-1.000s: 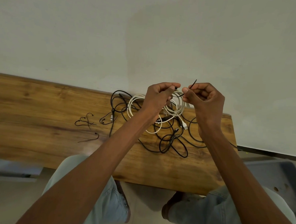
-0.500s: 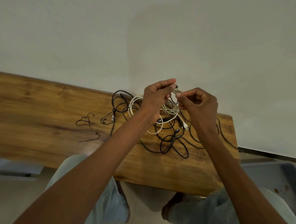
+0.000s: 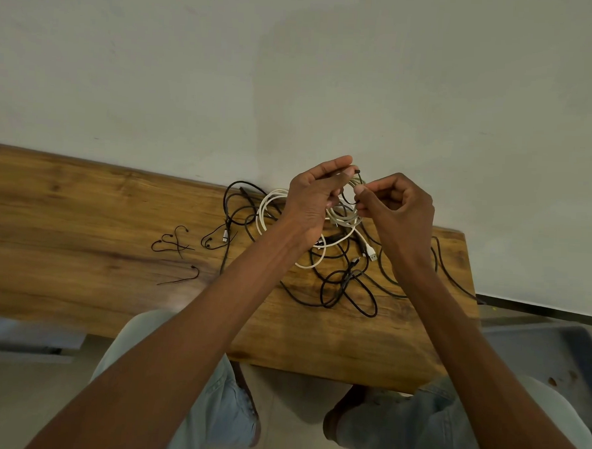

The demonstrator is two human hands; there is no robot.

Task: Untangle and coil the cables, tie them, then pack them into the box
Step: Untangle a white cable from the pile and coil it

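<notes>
Bare forearms (image 3: pixel 214 323), light-blue jeans (image 3: pixel 431 434), dark shoes (image 3: pixel 341 412)

Tabletop (image 3: pixel 79 281): bare wood left of the loose ties (image 3: pixel 175 249) and along the near edge, open to approach; tangled cables (image 3: pixel 346 278) sprawl across its right part, near the wall (image 3: pixel 295 87); grey bin (image 3: pixel 534 353) beside the right end.

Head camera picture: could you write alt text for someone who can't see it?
Two hands, left hand and right hand, hold a coiled white cable above a wooden table, fastening a thin black tie around it. Tangled black cables lie beneath; spare ties lie leftward.
</notes>
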